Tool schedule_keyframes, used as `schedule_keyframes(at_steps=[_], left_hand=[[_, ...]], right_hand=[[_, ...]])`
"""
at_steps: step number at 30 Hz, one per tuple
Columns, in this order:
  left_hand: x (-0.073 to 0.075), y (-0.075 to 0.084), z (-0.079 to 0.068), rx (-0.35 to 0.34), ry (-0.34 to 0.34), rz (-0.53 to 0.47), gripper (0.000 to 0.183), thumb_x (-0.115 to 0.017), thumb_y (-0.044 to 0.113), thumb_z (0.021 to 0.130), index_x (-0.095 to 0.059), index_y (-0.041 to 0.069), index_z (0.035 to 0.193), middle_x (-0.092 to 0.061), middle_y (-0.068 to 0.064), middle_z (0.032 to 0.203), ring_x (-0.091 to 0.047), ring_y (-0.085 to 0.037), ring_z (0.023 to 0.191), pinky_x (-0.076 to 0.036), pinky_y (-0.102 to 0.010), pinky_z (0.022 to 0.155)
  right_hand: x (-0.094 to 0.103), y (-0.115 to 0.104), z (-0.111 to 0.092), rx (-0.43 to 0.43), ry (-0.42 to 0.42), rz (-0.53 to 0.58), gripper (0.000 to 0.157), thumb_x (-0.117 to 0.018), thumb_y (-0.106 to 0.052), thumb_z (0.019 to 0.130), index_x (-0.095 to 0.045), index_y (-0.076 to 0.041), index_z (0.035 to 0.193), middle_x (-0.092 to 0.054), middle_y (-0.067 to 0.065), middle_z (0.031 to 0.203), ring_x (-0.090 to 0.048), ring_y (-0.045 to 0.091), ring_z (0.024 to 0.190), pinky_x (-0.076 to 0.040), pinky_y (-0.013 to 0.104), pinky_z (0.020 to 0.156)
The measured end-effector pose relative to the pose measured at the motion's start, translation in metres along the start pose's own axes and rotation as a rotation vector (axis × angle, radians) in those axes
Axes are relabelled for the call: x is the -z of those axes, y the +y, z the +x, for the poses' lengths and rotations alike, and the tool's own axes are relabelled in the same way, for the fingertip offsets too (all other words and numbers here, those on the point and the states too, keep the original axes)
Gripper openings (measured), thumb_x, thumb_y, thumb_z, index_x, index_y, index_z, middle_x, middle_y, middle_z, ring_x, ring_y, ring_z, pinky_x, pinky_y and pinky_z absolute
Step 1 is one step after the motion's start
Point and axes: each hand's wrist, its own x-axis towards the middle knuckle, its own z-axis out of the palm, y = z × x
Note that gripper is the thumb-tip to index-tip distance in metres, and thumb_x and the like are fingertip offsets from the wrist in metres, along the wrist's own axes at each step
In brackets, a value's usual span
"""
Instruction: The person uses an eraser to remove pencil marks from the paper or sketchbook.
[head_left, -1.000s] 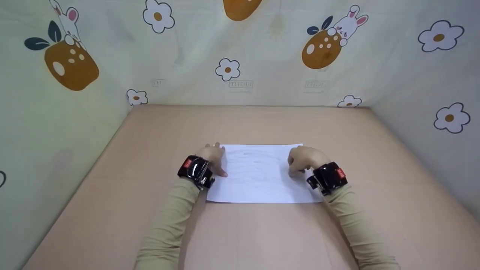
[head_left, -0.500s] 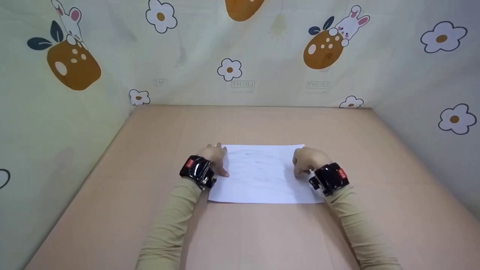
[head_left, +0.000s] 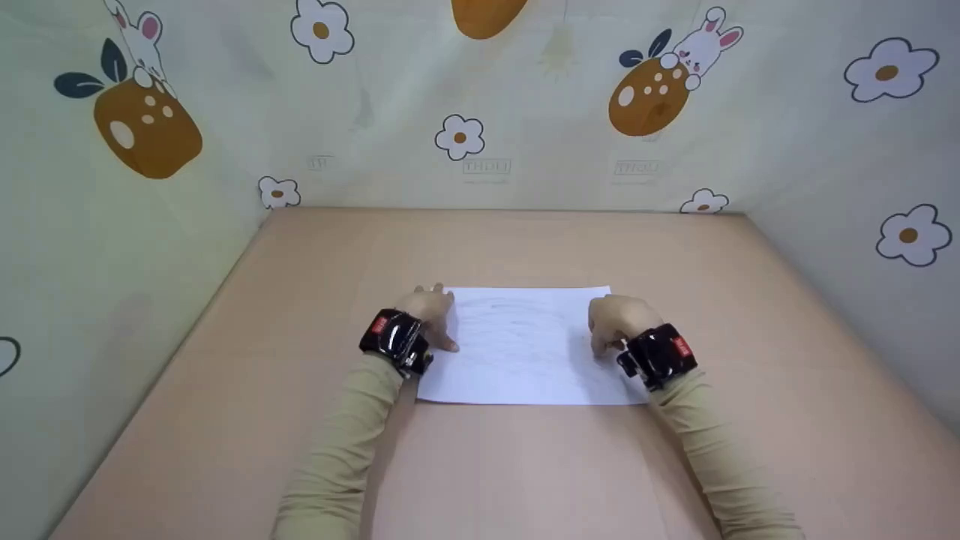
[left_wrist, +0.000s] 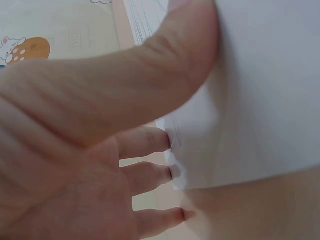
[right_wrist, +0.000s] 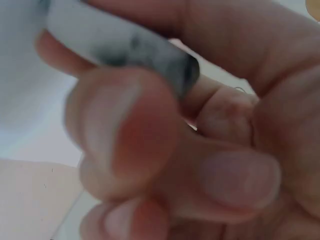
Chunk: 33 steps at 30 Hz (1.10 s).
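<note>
The fingers of your left hand are spread and fairly straight, gripping nothing; the thumb is stretched out over the sheet of paper, while the other fingertips reach its left edge, the lowest one seen in the left wrist view lying past the corner on the table. The fingers of your right hand are curled and pinch a small white block, which looks like an eraser; it is smudged dark, most of all at the end towards your palm, and your thumb and fingertips hide part of it; the head view does not show it, since the back of your hand covers it.

The paper lies flat between your hands, its long side across the table in front of you; your right hand is over its right part, below the far right corner; faint grey strokes run across the paper's upper half, and in the left wrist view some show as thin dark lines beside your thumb. You wear a black wrist device on each arm, above tan sleeves; behind the table hangs a pale backdrop with flowers, rabbits and orange fruit.
</note>
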Motion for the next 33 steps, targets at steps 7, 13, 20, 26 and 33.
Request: schedule_keyframes(at_steps=[7, 13, 20, 26, 33], left_hand=[[0.001, -0.001, 0.000, 0.010, -0.004, 0.006, 0.101, -0.072, 0.045, 0.080, -0.015, 0.003, 0.152, -0.006, -0.022, 0.159, -0.009, -0.048, 0.144, -0.013, -0.058, 0.119], [0.003, 0.000, 0.001, 0.002, 0.009, -0.008, 0.100, -0.073, 0.044, 0.079, -0.017, 0.003, 0.151, -0.008, -0.022, 0.159, -0.010, -0.048, 0.144, -0.013, -0.057, 0.120], [0.001, 0.000, -0.005, -0.014, 0.023, -0.017, 0.100, -0.076, 0.042, 0.076, -0.022, 0.002, 0.150, -0.008, -0.023, 0.159, -0.011, -0.049, 0.144, -0.018, -0.061, 0.117], [0.002, 0.010, -0.020, -0.125, 0.102, 0.012, 0.102, -0.079, 0.046, 0.072, -0.030, -0.005, 0.145, -0.015, -0.025, 0.157, -0.013, -0.046, 0.145, -0.022, -0.062, 0.115], [-0.011, 0.021, -0.030, -0.114, -0.020, 0.123, 0.115, -0.078, 0.054, 0.069, -0.022, -0.010, 0.146, -0.012, -0.030, 0.156, -0.013, -0.046, 0.145, -0.021, -0.055, 0.118]], right_hand=[[-0.001, -0.003, 0.003, 0.144, 0.086, 0.021, 0.011, -0.066, -0.014, 0.073, -0.062, -0.009, 0.064, -0.051, -0.005, 0.049, -0.042, 0.010, 0.048, -0.032, 0.020, 0.045], [0.004, 0.007, -0.003, 0.049, -0.001, 0.026, 0.011, -0.071, -0.014, 0.072, -0.064, -0.009, 0.065, -0.054, -0.003, 0.051, -0.045, 0.010, 0.050, -0.036, 0.021, 0.047], [-0.006, 0.012, 0.002, 0.392, 0.197, 0.150, 0.018, -0.065, -0.024, 0.088, -0.071, -0.007, 0.088, -0.065, 0.003, 0.072, -0.053, 0.010, 0.064, -0.043, 0.022, 0.063], [-0.024, 0.023, 0.001, 0.571, 0.386, 0.087, 0.011, -0.073, -0.013, 0.081, -0.071, -0.005, 0.087, -0.068, 0.006, 0.083, -0.058, 0.011, 0.073, -0.054, 0.025, 0.069], [-0.029, 0.018, 0.005, 0.720, 0.506, 0.038, 0.010, -0.074, -0.012, 0.080, -0.070, -0.006, 0.088, -0.067, 0.005, 0.086, -0.065, 0.016, 0.080, -0.057, 0.028, 0.076]])
